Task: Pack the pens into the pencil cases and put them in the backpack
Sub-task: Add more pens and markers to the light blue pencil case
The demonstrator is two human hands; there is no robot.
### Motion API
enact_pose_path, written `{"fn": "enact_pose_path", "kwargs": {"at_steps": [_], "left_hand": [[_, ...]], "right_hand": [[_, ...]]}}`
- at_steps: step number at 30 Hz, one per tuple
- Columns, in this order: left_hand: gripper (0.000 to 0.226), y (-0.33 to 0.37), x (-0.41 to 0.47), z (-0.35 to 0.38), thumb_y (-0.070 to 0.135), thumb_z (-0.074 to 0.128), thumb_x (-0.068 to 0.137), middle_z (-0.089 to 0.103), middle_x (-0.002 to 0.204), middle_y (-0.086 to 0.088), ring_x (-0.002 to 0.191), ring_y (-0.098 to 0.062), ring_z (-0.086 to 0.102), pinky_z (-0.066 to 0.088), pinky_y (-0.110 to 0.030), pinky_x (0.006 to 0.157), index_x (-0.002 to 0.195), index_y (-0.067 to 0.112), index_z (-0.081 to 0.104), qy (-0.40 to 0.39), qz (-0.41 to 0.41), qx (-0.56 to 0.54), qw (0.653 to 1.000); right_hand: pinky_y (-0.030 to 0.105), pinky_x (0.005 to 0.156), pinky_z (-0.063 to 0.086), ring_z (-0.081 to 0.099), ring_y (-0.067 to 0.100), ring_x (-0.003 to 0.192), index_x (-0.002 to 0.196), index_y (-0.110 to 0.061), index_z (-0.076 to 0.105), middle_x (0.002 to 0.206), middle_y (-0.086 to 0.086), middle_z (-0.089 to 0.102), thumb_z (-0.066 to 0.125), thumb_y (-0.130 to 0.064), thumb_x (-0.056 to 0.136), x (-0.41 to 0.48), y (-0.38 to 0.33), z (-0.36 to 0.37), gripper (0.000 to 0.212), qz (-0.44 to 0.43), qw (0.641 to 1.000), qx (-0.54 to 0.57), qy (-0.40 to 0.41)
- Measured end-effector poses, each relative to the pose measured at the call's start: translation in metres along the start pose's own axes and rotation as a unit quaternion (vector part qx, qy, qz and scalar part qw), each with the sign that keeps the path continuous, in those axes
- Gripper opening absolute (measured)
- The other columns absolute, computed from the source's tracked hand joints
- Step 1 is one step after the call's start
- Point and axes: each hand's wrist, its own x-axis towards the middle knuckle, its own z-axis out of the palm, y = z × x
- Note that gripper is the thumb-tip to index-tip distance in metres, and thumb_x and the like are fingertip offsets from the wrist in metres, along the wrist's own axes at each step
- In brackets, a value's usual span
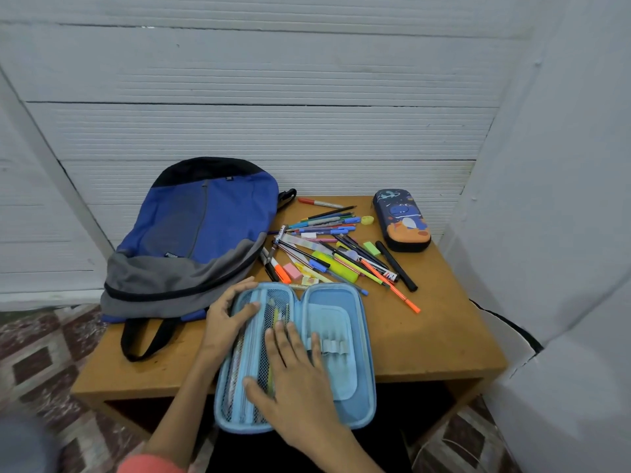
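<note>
Head view. Nearest: one light-blue pencil case, lying open at the near edge of the table, a few pens behind its mesh flap. Right hand lies flat on the flap, fingers spread, gripping nothing. Left hand rests relaxed on the case's left half. Advised: steady with the left and lay pens in lengthwise. Beyond: loose pens, over twenty, too overlapped to count; one pink eraser; one green eraser. Far: one closed dinosaur-print pencil case; one blue-grey backpack, lying flat.
</note>
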Motion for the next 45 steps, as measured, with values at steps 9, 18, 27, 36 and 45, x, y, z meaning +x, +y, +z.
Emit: {"fn": "enact_pose_path", "kwargs": {"at_steps": [9,18,27,36,45], "left_hand": [[0.028,-0.002,0.0,0.001,-0.001,0.071,0.082,0.061,0.133,0.003,0.125,-0.011,0.054,0.041,-0.039,0.109,0.106,0.015,0.069,0.004,-0.005,-0.007,1.0],[0.028,-0.003,0.001,-0.001,0.0,0.072,0.082,0.06,0.132,0.003,0.124,-0.006,0.055,0.041,-0.035,0.108,0.105,0.015,0.07,0.002,-0.003,-0.004,1.0],[0.027,-0.002,0.001,0.001,0.003,0.073,0.082,0.06,0.134,0.004,0.124,-0.01,0.055,0.044,-0.04,0.107,0.101,0.021,0.071,0.007,-0.019,-0.023,1.0],[0.026,0.001,-0.002,0.001,0.026,0.076,0.071,0.061,0.132,0.007,0.123,-0.007,0.056,0.044,-0.036,0.106,0.097,0.031,0.073,0.014,-0.01,-0.012,1.0],[0.026,-0.003,-0.001,0.001,0.013,0.078,0.079,0.061,0.133,0.005,0.124,-0.01,0.055,0.043,-0.044,0.108,0.103,0.021,0.072,0.015,-0.014,-0.01,1.0]], "right_hand": [[0.047,0.103,0.021,0.046,0.016,0.133,0.132,-0.018,0.059,0.141,0.0,0.053,0.011,-0.065,0.092,-0.003,0.001,0.001,0.078,0.02,1.0,-0.005,-0.014],[0.04,0.119,-0.011,-0.01,0.008,0.148,0.155,-0.023,0.008,0.162,-0.007,-0.002,0.031,-0.062,0.096,0.001,0.01,-0.031,0.075,-0.061,0.992,0.077,-0.075],[0.029,0.08,0.045,0.057,0.015,0.103,0.103,-0.018,0.071,0.111,0.001,0.065,0.066,-0.011,0.087,0.07,0.14,-0.076,0.019,0.141,0.934,0.212,0.252],[0.026,0.075,0.039,0.054,0.022,0.109,0.112,-0.014,0.066,0.117,0.008,0.061,0.065,-0.016,0.09,0.077,0.194,-0.049,0.022,0.172,0.949,0.095,0.246],[0.025,0.075,0.042,0.055,0.022,0.11,0.105,-0.018,0.064,0.115,0.008,0.061,0.067,-0.013,0.088,0.074,0.198,-0.041,0.018,0.169,0.938,0.149,0.263]]}}
